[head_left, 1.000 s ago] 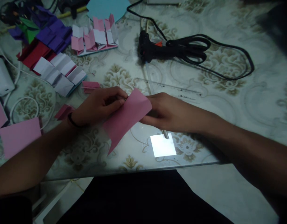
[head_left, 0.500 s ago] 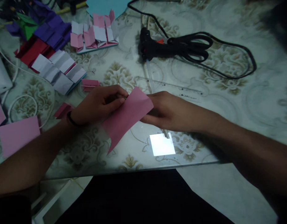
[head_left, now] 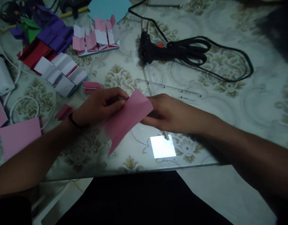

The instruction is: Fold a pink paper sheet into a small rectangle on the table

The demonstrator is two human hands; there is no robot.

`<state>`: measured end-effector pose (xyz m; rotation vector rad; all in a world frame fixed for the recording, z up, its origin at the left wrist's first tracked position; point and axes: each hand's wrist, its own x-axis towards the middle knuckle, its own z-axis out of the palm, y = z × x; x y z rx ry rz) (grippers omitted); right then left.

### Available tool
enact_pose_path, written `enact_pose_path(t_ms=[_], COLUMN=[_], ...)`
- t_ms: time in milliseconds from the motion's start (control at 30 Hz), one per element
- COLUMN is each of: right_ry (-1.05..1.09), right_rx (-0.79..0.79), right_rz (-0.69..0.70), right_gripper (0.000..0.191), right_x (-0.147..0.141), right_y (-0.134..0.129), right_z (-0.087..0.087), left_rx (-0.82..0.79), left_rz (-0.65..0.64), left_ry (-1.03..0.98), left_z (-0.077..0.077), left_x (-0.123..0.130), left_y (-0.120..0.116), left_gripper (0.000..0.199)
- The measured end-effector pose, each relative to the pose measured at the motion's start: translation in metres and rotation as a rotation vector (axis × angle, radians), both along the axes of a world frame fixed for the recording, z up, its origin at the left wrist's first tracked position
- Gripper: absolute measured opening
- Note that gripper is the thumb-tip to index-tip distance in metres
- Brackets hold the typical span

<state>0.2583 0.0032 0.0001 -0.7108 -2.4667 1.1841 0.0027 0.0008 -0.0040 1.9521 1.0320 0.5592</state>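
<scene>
A sheet of pink paper point(head_left: 128, 117) is held up over the table between both hands, its lower corner curling down toward me. My left hand point(head_left: 104, 103) pinches its upper left edge between thumb and fingers. My right hand point(head_left: 163, 111) is closed at its right edge, with the fingertips hidden behind the sheet. Just beyond my left hand lies a small folded pink paper piece point(head_left: 91, 87). Another folded pink piece point(head_left: 65, 112) rests beside my left wrist.
Folded paper blocks in white point(head_left: 61, 73), pink and white point(head_left: 97, 37), red and purple stand at the back left. A black glue gun point(head_left: 155, 50) with coiled cord lies behind my right hand, near a clear ruler point(head_left: 169, 87). Pink sheets point(head_left: 21, 136) and a white cable are at left.
The camera view has shifted slightly. Both hands and the pink paper keep almost the same pose.
</scene>
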Motion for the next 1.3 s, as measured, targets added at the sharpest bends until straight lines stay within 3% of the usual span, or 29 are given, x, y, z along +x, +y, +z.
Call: enact_pose_path(t_ms=[333, 1300], right_ry=[-0.007, -0.011], right_rx=[-0.03, -0.061], right_rz=[0.002, 0.002], right_gripper=[0.042, 0.035], right_x=[-0.0066, -0.0073], right_y=[-0.0001, 0.0001], right_z=[0.0014, 0.0009], left_rx=[0.008, -0.042], left_rz=[0.012, 0.04], left_ry=[0.064, 0.05], left_z=[0.0023, 0.0019], left_x=[-0.0016, -0.0021], left_y=[-0.0013, -0.0014], left_gripper=[0.018, 0.02])
